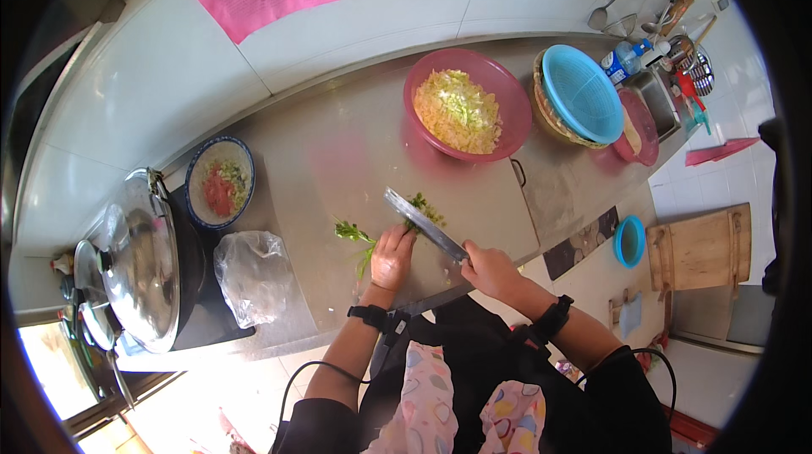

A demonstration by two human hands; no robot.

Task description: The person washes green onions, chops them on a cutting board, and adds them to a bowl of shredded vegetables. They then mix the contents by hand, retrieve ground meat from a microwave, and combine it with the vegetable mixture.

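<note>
Two bare hands are working over one steel counter [321, 141]: the left hand [392, 259] is pinning down one small bunch of leafy greens [351, 232] with bent fingers, and the right hand [491, 272] is gripping the handle of one knife [423, 224]. The greens are lying crosswise under the left hand, leaves sticking out on its left, while one small heap of chopped green bits [429, 210] is sitting just beyond the blade. One large pink basin [512, 107] is holding a mound of pale yellow shreds [452, 123] topped with light green ones. One patterned bowl [200, 175] is holding red [218, 194] and green bits in separate patches. One clear plastic bag [254, 276] is lying near that bowl, and one blue basket [584, 90] is resting on one woven basket [540, 90]
</note>
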